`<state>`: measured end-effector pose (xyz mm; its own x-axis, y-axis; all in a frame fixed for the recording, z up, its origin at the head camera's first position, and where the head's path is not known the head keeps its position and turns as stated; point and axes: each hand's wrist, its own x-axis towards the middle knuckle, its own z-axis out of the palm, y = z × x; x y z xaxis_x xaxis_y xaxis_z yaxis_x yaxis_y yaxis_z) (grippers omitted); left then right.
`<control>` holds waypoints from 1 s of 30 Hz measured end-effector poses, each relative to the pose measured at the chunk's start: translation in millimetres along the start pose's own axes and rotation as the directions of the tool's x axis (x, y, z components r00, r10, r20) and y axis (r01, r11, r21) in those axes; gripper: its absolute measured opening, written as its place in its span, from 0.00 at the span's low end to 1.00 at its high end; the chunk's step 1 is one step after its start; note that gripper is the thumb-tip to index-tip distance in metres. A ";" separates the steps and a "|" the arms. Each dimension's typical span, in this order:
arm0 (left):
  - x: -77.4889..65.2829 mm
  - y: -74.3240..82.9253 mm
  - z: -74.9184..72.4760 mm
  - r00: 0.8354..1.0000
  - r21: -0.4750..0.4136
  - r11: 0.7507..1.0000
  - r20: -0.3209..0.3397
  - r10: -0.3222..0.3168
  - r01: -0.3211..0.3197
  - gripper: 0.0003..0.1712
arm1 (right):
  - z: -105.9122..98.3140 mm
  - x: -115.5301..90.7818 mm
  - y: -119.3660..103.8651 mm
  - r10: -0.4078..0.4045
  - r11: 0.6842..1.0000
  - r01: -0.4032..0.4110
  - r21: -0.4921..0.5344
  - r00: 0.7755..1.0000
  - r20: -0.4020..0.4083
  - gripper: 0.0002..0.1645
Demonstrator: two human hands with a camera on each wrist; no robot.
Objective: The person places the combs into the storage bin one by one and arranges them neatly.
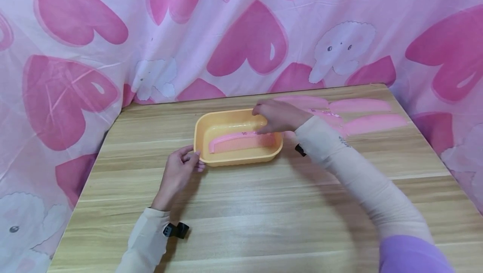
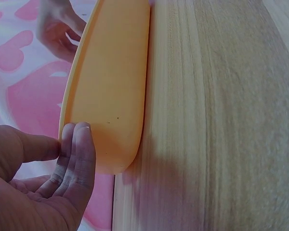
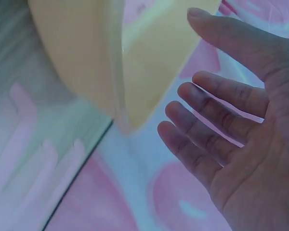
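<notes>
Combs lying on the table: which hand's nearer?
Right. The right hand is over the right end of the tray, beside the combs; the left hand pinches the tray's left near corner, farther off.

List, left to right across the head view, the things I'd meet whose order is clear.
Bare left grip, yellow-orange rectangular plastic tray, bare right grip, rightmost pink curved plastic comb.

You face a light wood-grain table (image 1: 241, 218); behind it and along both its sides you see draped pale-pink cloth (image 1: 196, 44), printed with darker hearts and white cartoon animals. Soft light brightens the table's surface.
</notes>
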<state>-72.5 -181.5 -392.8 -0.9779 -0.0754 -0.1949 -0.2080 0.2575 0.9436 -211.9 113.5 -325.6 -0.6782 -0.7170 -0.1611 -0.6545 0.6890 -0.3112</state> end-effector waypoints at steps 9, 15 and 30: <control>-0.2 0.2 0.0 1.000 -0.006 1.000 0.004 0.006 -0.006 0.25 | -23.0 -39.8 33.1 0.112 0.992 -0.108 0.070 0.992 -0.064 0.39; -1.4 1.4 -0.8 1.000 0.003 1.000 -0.008 -0.011 0.011 0.25 | -30.7 -64.9 61.3 0.180 0.981 -0.173 0.085 0.981 -0.080 0.37; -2.4 1.8 0.0 1.000 0.034 0.999 -0.010 -0.017 0.017 0.26 | -21.7 -134.6 131.8 0.269 0.959 -0.258 0.118 0.959 -0.088 0.30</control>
<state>-70.5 -180.9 -390.7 -0.9740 -0.0891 -0.2081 -0.2253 0.2890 0.9304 -214.1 303.2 -324.6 -0.8559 -0.4928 -0.1564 -0.4127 0.8334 -0.3675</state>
